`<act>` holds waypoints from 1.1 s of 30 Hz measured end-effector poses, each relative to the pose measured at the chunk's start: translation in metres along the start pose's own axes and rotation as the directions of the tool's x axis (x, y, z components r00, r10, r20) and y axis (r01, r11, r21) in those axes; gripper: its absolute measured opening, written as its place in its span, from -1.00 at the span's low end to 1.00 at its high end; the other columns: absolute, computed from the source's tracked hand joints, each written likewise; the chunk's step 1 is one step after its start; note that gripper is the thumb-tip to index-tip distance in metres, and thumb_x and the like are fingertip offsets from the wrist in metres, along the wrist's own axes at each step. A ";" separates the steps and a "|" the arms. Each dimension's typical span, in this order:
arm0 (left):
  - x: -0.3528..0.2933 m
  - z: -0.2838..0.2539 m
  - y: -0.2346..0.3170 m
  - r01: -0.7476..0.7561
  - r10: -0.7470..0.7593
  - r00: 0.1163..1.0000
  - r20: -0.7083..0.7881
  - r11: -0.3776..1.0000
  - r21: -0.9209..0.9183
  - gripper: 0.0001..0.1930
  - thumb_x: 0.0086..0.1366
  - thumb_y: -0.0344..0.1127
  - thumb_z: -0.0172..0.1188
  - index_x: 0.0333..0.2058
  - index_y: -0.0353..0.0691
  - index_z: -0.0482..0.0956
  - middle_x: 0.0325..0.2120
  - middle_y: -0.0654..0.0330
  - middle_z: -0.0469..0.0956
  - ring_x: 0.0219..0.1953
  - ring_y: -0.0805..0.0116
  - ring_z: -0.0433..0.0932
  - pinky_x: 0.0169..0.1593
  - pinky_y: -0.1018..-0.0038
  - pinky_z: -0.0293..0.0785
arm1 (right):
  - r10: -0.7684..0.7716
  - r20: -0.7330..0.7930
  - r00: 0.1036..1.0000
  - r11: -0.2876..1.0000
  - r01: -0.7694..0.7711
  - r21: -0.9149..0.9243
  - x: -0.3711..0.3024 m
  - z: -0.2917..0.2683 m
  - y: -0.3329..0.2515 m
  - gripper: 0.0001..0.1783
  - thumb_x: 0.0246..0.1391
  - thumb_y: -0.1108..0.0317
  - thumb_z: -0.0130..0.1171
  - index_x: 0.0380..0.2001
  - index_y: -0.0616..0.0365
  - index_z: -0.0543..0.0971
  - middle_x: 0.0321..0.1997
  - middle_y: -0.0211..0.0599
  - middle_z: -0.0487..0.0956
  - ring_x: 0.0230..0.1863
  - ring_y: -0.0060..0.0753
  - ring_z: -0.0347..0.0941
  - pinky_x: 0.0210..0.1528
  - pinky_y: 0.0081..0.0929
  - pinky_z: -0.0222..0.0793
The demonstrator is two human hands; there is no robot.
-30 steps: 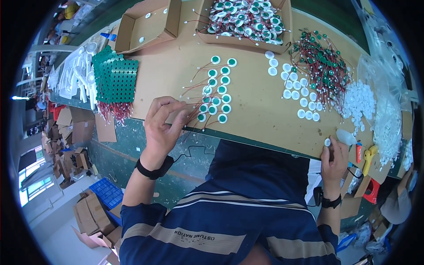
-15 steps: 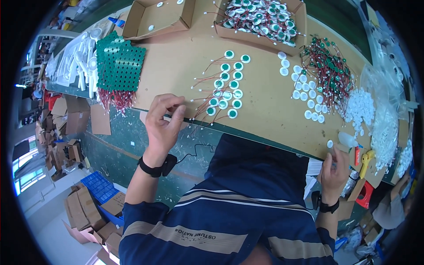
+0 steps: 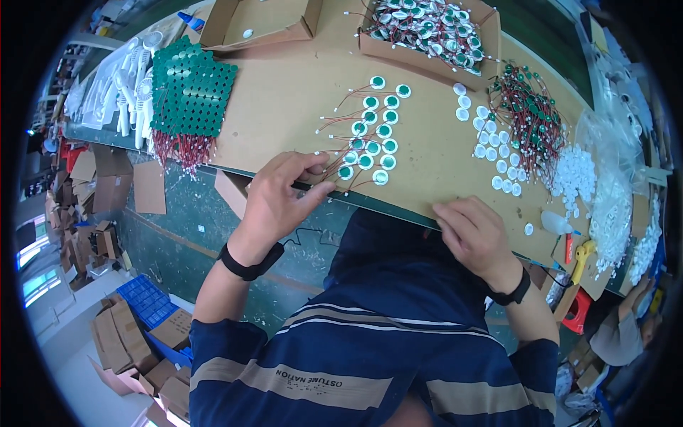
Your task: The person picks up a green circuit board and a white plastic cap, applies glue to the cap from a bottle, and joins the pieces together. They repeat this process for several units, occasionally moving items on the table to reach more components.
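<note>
Several round white discs with green centres and thin red wire leads [image 3: 384,131] lie in two rough columns on the table. At the wire ends on their left, my left hand [image 3: 288,191] hovers by the table edge, open, its thumb apart from the fingers. My right hand [image 3: 475,235] is at the front edge, right of the discs, its fingers curled together; whatever they may hold is hidden. Further right, plain white round caps [image 3: 491,139] lie in a group beside a heap of small green boards with red wires [image 3: 526,114].
A cardboard box [image 3: 427,58] full of wired discs stands at the back; another box [image 3: 260,39] is at its left. Green board sheets [image 3: 191,89] lie far left. A squeeze bottle [image 3: 556,223], a single cap [image 3: 528,229] and a yellow tool [image 3: 583,260] are on the right.
My right hand has moved left from beside the squeeze bottle and single cap to the front edge. My left hand has moved right toward the wire ends, its thumb and fingers spreading.
</note>
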State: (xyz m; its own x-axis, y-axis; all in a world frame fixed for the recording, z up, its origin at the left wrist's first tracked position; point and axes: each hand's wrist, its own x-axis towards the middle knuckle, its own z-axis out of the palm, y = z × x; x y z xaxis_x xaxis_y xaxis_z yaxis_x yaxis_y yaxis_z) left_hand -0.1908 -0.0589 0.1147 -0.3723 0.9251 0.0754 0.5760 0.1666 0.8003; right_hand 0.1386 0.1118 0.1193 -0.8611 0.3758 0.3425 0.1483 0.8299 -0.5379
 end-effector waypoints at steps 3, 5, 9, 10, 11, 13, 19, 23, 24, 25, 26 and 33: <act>0.005 0.001 0.001 -0.025 0.022 0.999 0.043 0.998 0.062 -0.62 0.27 -0.46 0.60 0.07 -0.25 0.82 -0.23 0.10 0.76 -0.23 0.26 0.76 -0.12 0.36 0.73 | -0.036 0.014 0.999 0.999 0.036 0.021 0.018 0.011 0.002 -0.60 0.07 0.64 0.52 0.01 0.21 0.77 -0.17 -0.19 0.69 -0.25 -0.07 0.67 -0.22 -0.21 0.62; 0.005 0.000 -0.001 0.023 -0.026 0.999 0.045 0.998 0.063 -0.63 0.28 -0.49 0.58 0.07 -0.24 0.83 -0.25 0.12 0.75 -0.27 0.27 0.76 -0.15 0.37 0.72 | -0.049 0.022 0.999 0.998 0.049 0.034 0.024 0.017 0.003 -0.60 0.07 0.63 0.53 0.01 0.20 0.77 -0.16 -0.20 0.69 -0.24 -0.08 0.67 -0.21 -0.21 0.63; 0.007 0.001 -0.004 0.048 -0.050 0.998 0.042 0.997 0.053 -0.65 0.29 -0.53 0.56 0.06 -0.25 0.83 -0.28 0.13 0.74 -0.31 0.29 0.74 -0.19 0.40 0.70 | -0.068 0.060 0.996 0.996 0.065 0.054 0.032 0.026 0.006 -0.58 0.06 0.61 0.52 0.03 0.17 0.77 -0.13 -0.24 0.68 -0.21 -0.10 0.67 -0.18 -0.22 0.65; 0.007 0.001 -0.003 0.051 -0.053 0.998 0.036 0.997 0.050 -0.66 0.30 -0.55 0.55 0.05 -0.25 0.83 -0.29 0.13 0.74 -0.32 0.30 0.73 -0.20 0.42 0.70 | -0.075 0.067 0.995 0.996 0.071 0.055 0.034 0.027 0.007 -0.56 0.04 0.60 0.52 0.04 0.16 0.77 -0.13 -0.24 0.67 -0.20 -0.11 0.66 -0.17 -0.22 0.65; 0.008 0.002 -0.002 0.050 -0.052 0.998 0.041 0.998 0.046 -0.66 0.30 -0.55 0.55 0.05 -0.25 0.83 -0.29 0.13 0.74 -0.32 0.30 0.73 -0.20 0.42 0.70 | -0.081 0.074 0.994 0.995 0.077 0.057 0.035 0.029 0.008 -0.55 0.03 0.60 0.52 0.04 0.16 0.77 -0.12 -0.25 0.67 -0.19 -0.11 0.66 -0.16 -0.22 0.65; 0.011 0.000 0.003 0.055 -0.058 0.998 0.031 0.995 0.089 -0.68 0.31 -0.56 0.54 0.04 -0.27 0.83 -0.30 0.15 0.73 -0.34 0.33 0.71 -0.21 0.43 0.68 | -0.082 0.081 0.993 0.995 0.077 0.058 0.039 0.032 0.010 -0.54 0.02 0.59 0.52 0.05 0.15 0.76 -0.11 -0.25 0.67 -0.18 -0.12 0.66 -0.15 -0.22 0.65; 0.010 0.004 -0.002 0.048 -0.048 0.999 -0.003 0.996 0.082 -0.73 0.35 -0.55 0.51 0.01 -0.29 0.83 -0.35 0.23 0.68 -0.39 0.48 0.62 -0.27 0.52 0.57 | -0.092 0.076 0.993 0.992 0.085 0.091 0.045 0.041 0.014 -0.55 -0.01 0.56 0.53 0.02 0.14 0.77 -0.14 -0.29 0.66 -0.19 -0.15 0.65 -0.16 -0.24 0.65; 0.007 0.004 -0.021 0.173 -0.178 0.983 -0.054 0.981 -0.082 -0.79 0.41 -0.53 0.48 0.00 -0.31 0.82 -0.36 0.33 0.65 -0.40 0.62 0.51 -0.31 0.59 0.45 | -0.093 0.090 0.992 0.992 0.084 0.096 0.047 0.043 0.016 -0.55 -0.01 0.55 0.54 0.01 0.14 0.77 -0.15 -0.32 0.67 -0.19 -0.18 0.65 -0.16 -0.25 0.64; 0.010 0.003 -0.020 0.164 -0.171 0.982 -0.079 0.983 -0.087 -0.80 0.43 -0.52 0.47 0.00 -0.31 0.82 -0.36 0.34 0.64 -0.39 0.64 0.48 -0.32 0.60 0.42 | -0.095 0.093 0.991 0.992 0.087 0.095 0.048 0.043 0.017 -0.56 -0.01 0.55 0.54 0.01 0.14 0.77 -0.15 -0.33 0.66 -0.19 -0.18 0.64 -0.16 -0.25 0.64; 0.013 0.002 -0.019 0.153 -0.163 0.981 -0.104 0.984 -0.091 -0.81 0.45 -0.51 0.46 0.01 -0.32 0.82 -0.36 0.36 0.63 -0.39 0.67 0.46 -0.32 0.62 0.39 | -0.095 0.091 0.991 0.992 0.086 0.098 0.048 0.043 0.017 -0.56 -0.01 0.55 0.54 0.01 0.14 0.77 -0.15 -0.33 0.66 -0.19 -0.18 0.64 -0.16 -0.25 0.64; 0.016 0.002 -0.019 0.143 -0.154 0.979 -0.130 0.985 -0.096 -0.82 0.47 -0.50 0.45 0.01 -0.32 0.82 -0.35 0.38 0.63 -0.39 0.69 0.44 -0.32 0.63 0.36 | -0.092 0.094 0.991 0.992 0.083 0.097 0.047 0.043 0.018 -0.56 0.00 0.55 0.54 0.01 0.14 0.77 -0.15 -0.32 0.66 -0.19 -0.19 0.65 -0.16 -0.25 0.64; 0.038 0.003 -0.024 0.100 -0.112 0.987 -0.115 0.989 -0.107 -0.83 0.51 -0.50 0.43 0.02 -0.32 0.81 -0.30 0.37 0.67 -0.36 0.68 0.48 -0.28 0.64 0.40 | -0.077 0.100 0.992 0.992 0.065 0.110 0.046 0.043 0.017 -0.56 0.02 0.55 0.54 0.02 0.14 0.77 -0.14 -0.32 0.67 -0.18 -0.19 0.65 -0.15 -0.25 0.65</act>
State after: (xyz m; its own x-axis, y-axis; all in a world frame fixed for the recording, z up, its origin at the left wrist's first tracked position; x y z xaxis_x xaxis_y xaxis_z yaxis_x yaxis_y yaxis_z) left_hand -0.2162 -0.0269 0.0965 -0.5155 0.8552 0.0530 0.4550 0.2207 0.8627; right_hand 0.0804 0.1251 0.0927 -0.9142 0.2681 0.3040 0.0371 0.8022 -0.5959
